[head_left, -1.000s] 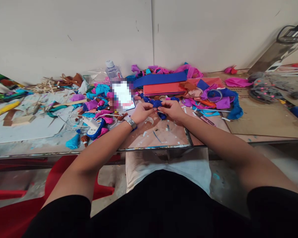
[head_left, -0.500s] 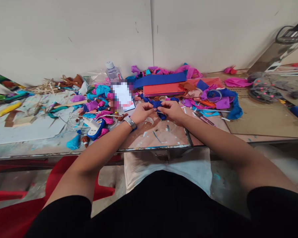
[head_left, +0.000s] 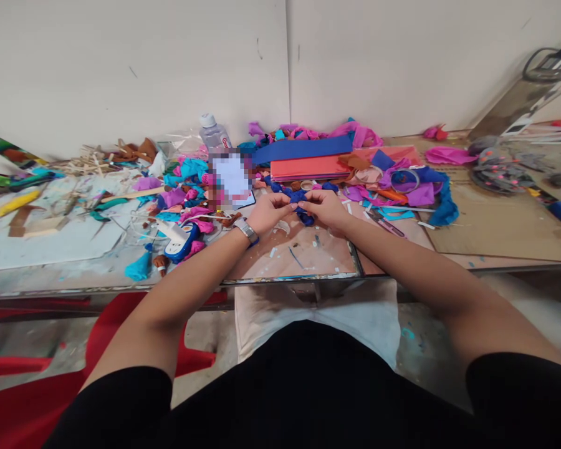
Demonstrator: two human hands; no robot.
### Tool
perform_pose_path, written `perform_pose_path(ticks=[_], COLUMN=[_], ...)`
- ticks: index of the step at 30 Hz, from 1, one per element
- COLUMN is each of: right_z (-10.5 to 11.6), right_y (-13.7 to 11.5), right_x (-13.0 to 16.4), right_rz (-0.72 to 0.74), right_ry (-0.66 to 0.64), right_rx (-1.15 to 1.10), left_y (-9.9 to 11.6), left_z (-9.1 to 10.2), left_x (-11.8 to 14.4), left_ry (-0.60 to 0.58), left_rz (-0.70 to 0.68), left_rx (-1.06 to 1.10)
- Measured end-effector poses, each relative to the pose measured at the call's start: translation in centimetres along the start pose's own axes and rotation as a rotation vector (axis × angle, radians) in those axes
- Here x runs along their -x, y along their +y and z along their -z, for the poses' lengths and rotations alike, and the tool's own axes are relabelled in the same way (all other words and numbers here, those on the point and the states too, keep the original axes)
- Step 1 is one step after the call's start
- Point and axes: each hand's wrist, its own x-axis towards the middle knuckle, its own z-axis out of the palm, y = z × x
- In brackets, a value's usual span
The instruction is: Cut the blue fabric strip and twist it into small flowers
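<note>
A clear plastic bottle (head_left: 214, 132) stands against the wall. Right of it lie a blue paper sheet (head_left: 303, 149) and a red sheet (head_left: 308, 167); farther right, a tape roll (head_left: 404, 180). Left of the bottle, what seems a yellow knife (head_left: 17, 202).

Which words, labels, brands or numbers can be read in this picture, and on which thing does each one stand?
No text can be read with certainty.
Plastic bottle: a red mark on its label, too small to read.
Pixelated white patch beside the left hand: blurred out, unreadable.
White and blue device: no legible marking.
Dark blue paper piece, held by both hands, the right hand too: no print.
</note>
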Motion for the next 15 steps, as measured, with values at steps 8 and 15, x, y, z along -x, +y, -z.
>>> perform_pose_path(ticks=[8, 15], right_z=[0.1, 0.1], right_y=[-0.2, -0.4], right_x=[-0.1, 0.0], right_rz=[-0.011, -0.021], right_ry=[-0.003, 0.002], right_rx=[-0.026, -0.004], left_y=[1.4, 0.5], left_z=[0.2, 0.5], left_x=[0.9, 0.6], left_ry=[0.203, 0.227], left_rz=[-0.23, -0.179], left_rx=[-0.516, -0.535])
